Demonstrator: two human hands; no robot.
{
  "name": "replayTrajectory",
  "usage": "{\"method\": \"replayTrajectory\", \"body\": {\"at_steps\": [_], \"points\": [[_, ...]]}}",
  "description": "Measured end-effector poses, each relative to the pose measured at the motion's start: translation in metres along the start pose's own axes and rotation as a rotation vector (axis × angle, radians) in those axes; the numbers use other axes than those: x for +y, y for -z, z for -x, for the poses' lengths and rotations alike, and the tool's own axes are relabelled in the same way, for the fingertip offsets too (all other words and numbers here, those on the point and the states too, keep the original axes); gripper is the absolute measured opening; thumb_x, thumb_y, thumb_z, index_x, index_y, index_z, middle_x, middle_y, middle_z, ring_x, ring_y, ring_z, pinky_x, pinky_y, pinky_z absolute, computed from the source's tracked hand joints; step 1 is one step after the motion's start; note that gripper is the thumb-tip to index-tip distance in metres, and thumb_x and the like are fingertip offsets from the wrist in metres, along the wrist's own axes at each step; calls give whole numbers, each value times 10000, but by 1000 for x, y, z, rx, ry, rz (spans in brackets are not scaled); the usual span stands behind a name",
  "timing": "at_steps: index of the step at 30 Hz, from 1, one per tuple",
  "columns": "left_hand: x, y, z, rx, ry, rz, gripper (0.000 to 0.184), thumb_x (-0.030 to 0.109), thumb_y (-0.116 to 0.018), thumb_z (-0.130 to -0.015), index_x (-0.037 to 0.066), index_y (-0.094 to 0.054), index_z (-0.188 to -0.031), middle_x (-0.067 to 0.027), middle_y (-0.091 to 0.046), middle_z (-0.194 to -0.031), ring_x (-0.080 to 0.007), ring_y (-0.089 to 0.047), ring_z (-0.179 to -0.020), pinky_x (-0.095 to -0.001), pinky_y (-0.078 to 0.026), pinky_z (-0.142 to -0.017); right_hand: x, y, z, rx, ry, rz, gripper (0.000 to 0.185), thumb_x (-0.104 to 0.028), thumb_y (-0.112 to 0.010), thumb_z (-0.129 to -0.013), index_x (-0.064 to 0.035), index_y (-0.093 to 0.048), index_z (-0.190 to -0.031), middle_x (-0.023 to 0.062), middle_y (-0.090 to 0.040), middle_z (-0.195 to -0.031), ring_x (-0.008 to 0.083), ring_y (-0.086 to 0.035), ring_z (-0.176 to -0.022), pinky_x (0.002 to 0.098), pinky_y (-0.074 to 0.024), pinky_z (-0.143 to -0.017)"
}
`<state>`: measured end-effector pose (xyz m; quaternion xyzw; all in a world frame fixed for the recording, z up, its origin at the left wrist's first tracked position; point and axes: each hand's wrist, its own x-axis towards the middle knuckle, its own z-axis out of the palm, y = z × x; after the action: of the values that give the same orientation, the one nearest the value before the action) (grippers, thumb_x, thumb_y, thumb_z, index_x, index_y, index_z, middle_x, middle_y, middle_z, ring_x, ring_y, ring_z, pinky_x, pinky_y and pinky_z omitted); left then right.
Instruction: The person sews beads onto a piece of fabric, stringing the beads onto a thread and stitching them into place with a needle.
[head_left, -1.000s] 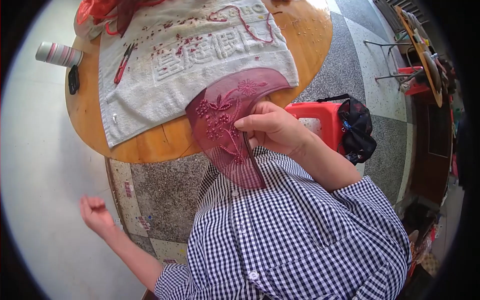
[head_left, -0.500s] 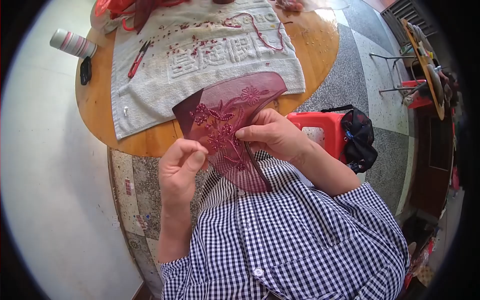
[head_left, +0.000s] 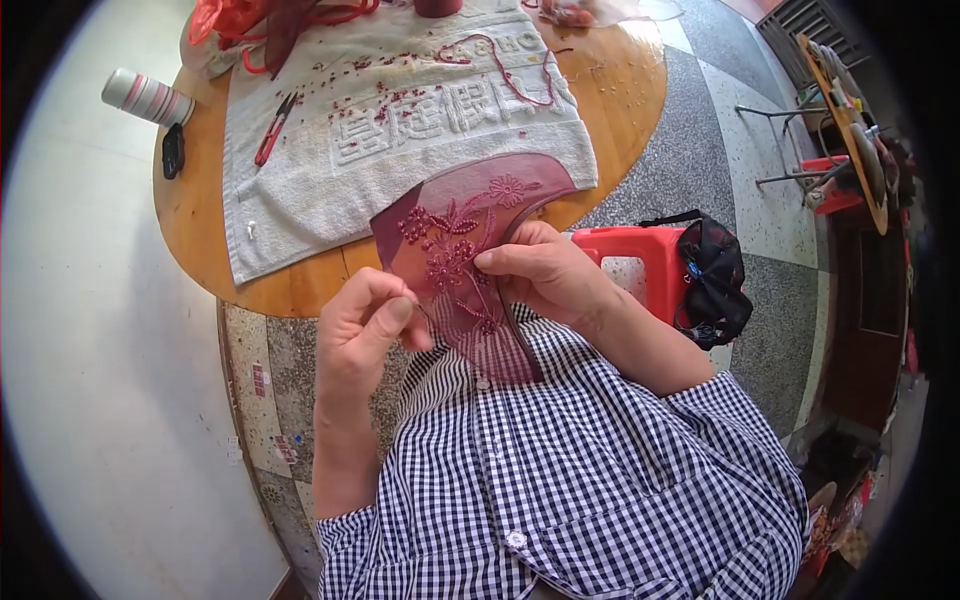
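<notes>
My right hand (head_left: 550, 268) is closed on the right edge of a sheer burgundy fabric piece (head_left: 455, 195), its thumb pressed on the front. Beaded flowers and leaves (head_left: 450, 262) cover the middle of the fabric, and a flower outline is near its upper corner. To the left, my left hand (head_left: 365, 325) pinches a thin, dark needle-like thing (head_left: 424, 312) between thumb and fingers, close beside the fabric's left edge. Any thread on it is too fine to make out. The lower part of the fabric hangs before my checked shirt (head_left: 560, 450).
A white towel (head_left: 300, 225) lies on the round wooden table (head_left: 625, 110), with scattered red beads (head_left: 400, 95), red-handled snips (head_left: 270, 135) and a burgundy cord (head_left: 505, 75). A striped bottle (head_left: 148, 97) and black object (head_left: 173, 150) are left. A red stool (head_left: 655, 275) holds a black bag (head_left: 712, 280).
My left hand has drawn slightly down, a little apart from the beadwork, and the thin dark thing now shows at its fingertips. The fabric has shifted slightly right; my right hand keeps its hold.
</notes>
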<state>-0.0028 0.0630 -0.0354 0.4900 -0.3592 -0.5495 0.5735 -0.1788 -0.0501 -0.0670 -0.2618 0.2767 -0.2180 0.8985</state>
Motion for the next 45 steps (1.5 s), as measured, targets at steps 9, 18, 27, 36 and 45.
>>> {"method": "replayTrajectory", "body": {"at_steps": [9,18,27,36,45], "points": [[6,23,0,122,-209,-97,81,88,-506,-901,13,-533,-886,-58,-549,-677,-107,-508,-549,-214,-443,-516,-2,10,-9,-74,-71,-62,99,-17,-558,-824,36,-633,-789,95,-645,-681,84,-539,-459,151,-389,-387],[4,12,-18,131,-345,204,95,121,-480,-927,34,-516,-913,-12,-432,-608,-108,-448,-559,-237,-420,-518,-11,-1,-14,-7,-106,-62,118,-37,-546,-843,-1,-604,-747,45,-566,-602,66,-456,-442,162,-346,-391],[-1,13,-27,128,-320,431,86,133,-476,-936,53,-506,-930,17,-340,-577,-88,-358,-508,-225,-372,-481,-11,7,-16,-64,-95,-40,136,-47,-538,-857,-19,-592,-736,20,-525,-577,56,-418,-449,167,-324,-409],[6,2,-12,184,-334,411,70,120,-481,-932,53,-501,-936,21,-344,-581,-87,-361,-514,-225,-380,-489,8,19,-15,-159,-90,-156,101,-33,-544,-857,21,-621,-821,86,-623,-693,107,-558,-538,179,-442,-481],[24,3,6,518,-434,-51,68,102,-483,-922,35,-489,-938,-11,-406,-574,-142,-495,-564,-237,-429,-502,-4,3,-6,55,23,-28,185,-32,-545,-855,51,-601,-1010,145,-658,-951,182,-655,-766,223,-541,-661]]}}
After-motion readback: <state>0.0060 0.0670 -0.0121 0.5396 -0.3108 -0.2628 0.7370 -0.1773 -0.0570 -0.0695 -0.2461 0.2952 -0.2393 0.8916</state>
